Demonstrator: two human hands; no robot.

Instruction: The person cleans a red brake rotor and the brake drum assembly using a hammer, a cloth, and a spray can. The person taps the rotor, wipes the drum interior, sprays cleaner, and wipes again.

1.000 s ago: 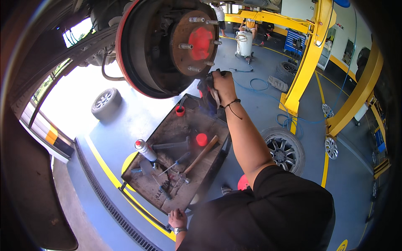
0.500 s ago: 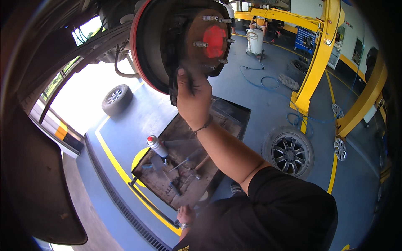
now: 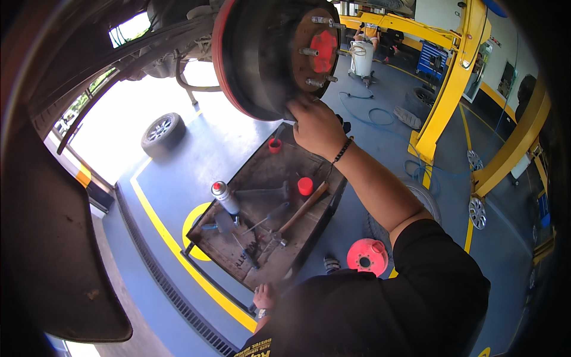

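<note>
Up at the wheel hub, my right hand (image 3: pixel 316 126) is closed, its fingers curled at the lower edge of the drum-shaped brake assembly (image 3: pixel 256 65). A small dark piece shows beyond the hand; whether it is held is hidden. The rusty hub flange (image 3: pixel 303 53) carries several wheel studs and a red centre. Low in the picture, my left hand (image 3: pixel 264 296) lies by the near edge of a dark tool trolley (image 3: pixel 279 160), apparently empty, fingers loosely extended. On that trolley are a spray can (image 3: pixel 225 197), a hammer (image 3: pixel 300 211), screwdrivers and a red cap (image 3: pixel 305 185).
A red brake drum (image 3: pixel 367 257) lies on the floor by a wheel (image 3: pixel 419 199). Another wheel (image 3: pixel 163 135) rests farther left. At right stands a yellow lift post (image 3: pixel 447 83), with a blue hose (image 3: pixel 380 119) on the floor. A dark flap (image 3: pixel 65 262) hangs at left.
My right hand has shifted right and slightly up along the brake assembly's lower edge. My view has shifted, so the assembly sits farther right and the red drum shows. The left hand stays near the trolley.
</note>
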